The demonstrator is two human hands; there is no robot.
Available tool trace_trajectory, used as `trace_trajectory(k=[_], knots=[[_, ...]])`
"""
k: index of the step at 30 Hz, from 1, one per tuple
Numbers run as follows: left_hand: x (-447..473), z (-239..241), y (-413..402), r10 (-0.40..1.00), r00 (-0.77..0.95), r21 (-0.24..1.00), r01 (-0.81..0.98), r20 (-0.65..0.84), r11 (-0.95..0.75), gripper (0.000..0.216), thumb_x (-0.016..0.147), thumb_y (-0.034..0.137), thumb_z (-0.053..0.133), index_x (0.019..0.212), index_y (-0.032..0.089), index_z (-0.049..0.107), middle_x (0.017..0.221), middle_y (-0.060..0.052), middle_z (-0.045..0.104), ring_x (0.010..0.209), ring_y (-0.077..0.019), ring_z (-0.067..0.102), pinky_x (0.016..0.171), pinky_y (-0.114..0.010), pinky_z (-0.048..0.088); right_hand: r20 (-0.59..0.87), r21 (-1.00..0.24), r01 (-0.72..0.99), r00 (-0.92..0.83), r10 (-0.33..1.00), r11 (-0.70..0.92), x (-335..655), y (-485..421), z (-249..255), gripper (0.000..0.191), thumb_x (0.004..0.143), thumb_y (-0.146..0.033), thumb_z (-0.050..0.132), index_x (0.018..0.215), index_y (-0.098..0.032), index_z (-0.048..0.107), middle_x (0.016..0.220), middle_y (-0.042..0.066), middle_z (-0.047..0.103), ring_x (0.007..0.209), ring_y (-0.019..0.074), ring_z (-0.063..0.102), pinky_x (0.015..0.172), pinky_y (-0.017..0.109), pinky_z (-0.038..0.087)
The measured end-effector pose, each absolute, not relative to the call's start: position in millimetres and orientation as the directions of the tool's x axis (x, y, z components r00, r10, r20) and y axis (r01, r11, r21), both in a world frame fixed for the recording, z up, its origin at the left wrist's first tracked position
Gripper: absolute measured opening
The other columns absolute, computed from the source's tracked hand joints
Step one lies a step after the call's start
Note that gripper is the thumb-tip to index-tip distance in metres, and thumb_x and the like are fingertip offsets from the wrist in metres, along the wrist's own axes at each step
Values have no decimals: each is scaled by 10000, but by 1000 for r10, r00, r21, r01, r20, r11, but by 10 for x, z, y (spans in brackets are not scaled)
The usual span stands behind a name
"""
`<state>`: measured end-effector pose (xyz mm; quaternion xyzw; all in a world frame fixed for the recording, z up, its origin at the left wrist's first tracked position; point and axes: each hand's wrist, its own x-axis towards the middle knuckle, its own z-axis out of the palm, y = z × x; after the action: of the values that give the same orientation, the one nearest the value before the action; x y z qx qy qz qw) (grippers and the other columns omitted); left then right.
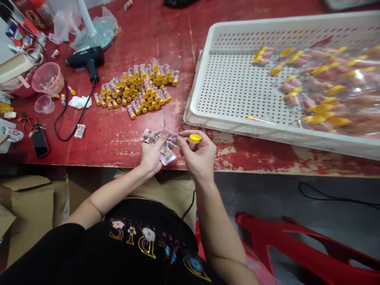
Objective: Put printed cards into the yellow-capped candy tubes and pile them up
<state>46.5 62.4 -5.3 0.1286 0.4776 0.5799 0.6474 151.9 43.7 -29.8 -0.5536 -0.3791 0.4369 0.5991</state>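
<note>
Near the table's front edge, my left hand [153, 154] is closed on several small printed plastic sleeves [168, 156], with the thumb pressed on top. Close beside it, my right hand [198, 156] is curled around a small tube with a yellow cap [194, 138]. The cap faces up, and most of the tube's body is hidden by the fingers. My right thumb and fingertip also meet the edge of a sleeve between the two hands. Beyond the hands lies a pile of yellow-capped tubes [139, 89] in printed wraps.
A white perforated tray [231, 83] at right holds several yellow-lidded pieces in clear wrap. Back left are a heat gun [87, 59] with its cord, a pink basket [47, 78] and a clear cup [44, 104]. A phone [40, 141] lies far left; a red stool [291, 237] stands below.
</note>
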Motion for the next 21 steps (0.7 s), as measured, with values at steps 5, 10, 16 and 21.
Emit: trace_trajectory(k=[5,10,16,21], knots=[[459,-4,629,824,-84,666,-638,-560,387,500,545,372,968,733,151,562,641,64,628,526,-61,586,627,-226,506,-5,-953,-291,294,956,84,1600,367,-246,390,815,-584,738,979,-235,680,791,-15,610,637,92,559,570,231,500],[395,-20,625,824,-2,617,-664,-567,423,505,556,385,964,717,158,544,631,66,627,513,-60,588,602,-217,513,135,-913,-323,338,931,249,1712,171,-76,304,887,-519,687,1130,-336,692,1010,11,627,843,123,611,806,297,563],[404,28,538,834,79,633,-613,-547,473,537,527,398,974,725,163,534,605,77,614,501,-55,579,604,-205,535,150,-846,-380,503,851,374,1525,153,-63,325,809,-436,804,1089,-307,701,985,-7,668,860,110,646,797,267,551],[398,103,545,820,134,635,-567,-557,525,509,590,460,941,763,162,566,647,53,642,508,-73,593,603,-229,545,235,-874,-150,704,671,463,1388,100,-105,361,769,-380,845,1059,-249,673,965,2,730,707,97,655,595,219,517]])
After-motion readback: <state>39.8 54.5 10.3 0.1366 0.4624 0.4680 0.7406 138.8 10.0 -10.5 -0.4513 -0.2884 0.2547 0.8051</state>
